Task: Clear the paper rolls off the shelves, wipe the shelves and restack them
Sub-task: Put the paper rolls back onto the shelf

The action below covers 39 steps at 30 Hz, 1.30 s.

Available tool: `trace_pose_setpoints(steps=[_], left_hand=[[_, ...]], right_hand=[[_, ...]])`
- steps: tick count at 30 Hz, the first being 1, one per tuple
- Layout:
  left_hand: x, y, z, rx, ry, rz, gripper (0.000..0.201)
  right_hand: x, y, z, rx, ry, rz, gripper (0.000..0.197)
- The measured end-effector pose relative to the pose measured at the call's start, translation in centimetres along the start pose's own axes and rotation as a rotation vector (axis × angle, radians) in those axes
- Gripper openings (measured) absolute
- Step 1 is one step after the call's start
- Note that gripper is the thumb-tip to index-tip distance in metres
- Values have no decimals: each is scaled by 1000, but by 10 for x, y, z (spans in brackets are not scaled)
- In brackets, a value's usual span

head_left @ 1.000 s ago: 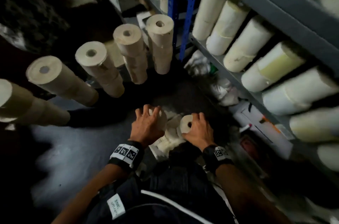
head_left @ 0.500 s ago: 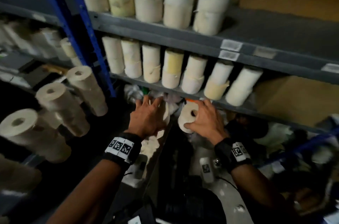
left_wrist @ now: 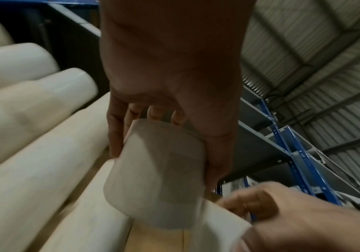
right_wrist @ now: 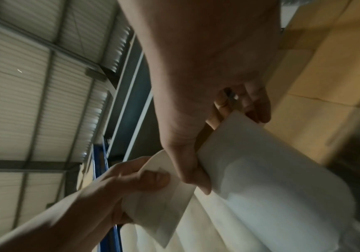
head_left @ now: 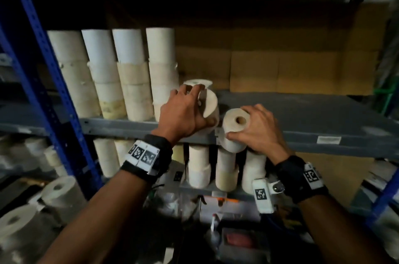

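Observation:
My left hand (head_left: 185, 112) grips a white paper roll (head_left: 210, 104) at the front of the grey shelf (head_left: 302, 112), just right of several tall stacks of rolls (head_left: 121, 77). Behind it a single roll (head_left: 199, 83) sits on the shelf. In the left wrist view the fingers (left_wrist: 118, 129) curl over that roll (left_wrist: 157, 179). My right hand (head_left: 259, 129) holds a second roll (head_left: 234, 127), core hole toward me, at the shelf's front edge. The right wrist view shows its thumb and fingers (right_wrist: 196, 170) round this roll (right_wrist: 271, 179).
A blue upright post (head_left: 49, 82) stands left of the stacks. Cardboard boxes (head_left: 280, 64) fill the shelf's back. The shelf below carries more rolls (head_left: 199, 166). Roll stacks (head_left: 58, 196) stand on the floor at lower left, and clutter lies low in the middle.
Both hands have lifted their rolls from floor level up past the lower shelf to the upper shelf's front edge. My view has swung upward with them.

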<state>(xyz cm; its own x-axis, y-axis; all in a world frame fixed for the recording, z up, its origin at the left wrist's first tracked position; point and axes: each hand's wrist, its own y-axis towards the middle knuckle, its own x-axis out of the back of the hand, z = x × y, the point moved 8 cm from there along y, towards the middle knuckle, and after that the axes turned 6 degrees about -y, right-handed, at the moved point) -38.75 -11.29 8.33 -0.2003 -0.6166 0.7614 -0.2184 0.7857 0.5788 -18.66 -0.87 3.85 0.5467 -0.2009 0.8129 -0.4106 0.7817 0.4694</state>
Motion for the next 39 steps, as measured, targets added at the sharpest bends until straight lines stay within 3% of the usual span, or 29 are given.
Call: trace_pose_setpoints(steps=[6,12,17,22,25,30,35,39], left_hand=[[26,105,-9,24,104,-74,95],[13,162,18,142,186,-1,78],[-12,159,38,151,133,-5,86],[-15,135,56,127,-129,-50,117],[-16,125,62,117,-207,-86,124],[-12,122,71,164,-264,-110,121],[-9,124,80,160,-322,-133,91],[-11,126,90,151,-378,-147,82]], right_hand=[[36,58,-4,26,73,-57,92],[46,101,-4,44,172,-40,109],[53,137,4,56,258,-60,116],[76,181,23,66,327,-104,113],[92,208,45,83,355,-136,114],[94,243,93,120,408,-129,104],[64,264,132,125,397,-66,108],[50,266,139,111,479,-63,115]])
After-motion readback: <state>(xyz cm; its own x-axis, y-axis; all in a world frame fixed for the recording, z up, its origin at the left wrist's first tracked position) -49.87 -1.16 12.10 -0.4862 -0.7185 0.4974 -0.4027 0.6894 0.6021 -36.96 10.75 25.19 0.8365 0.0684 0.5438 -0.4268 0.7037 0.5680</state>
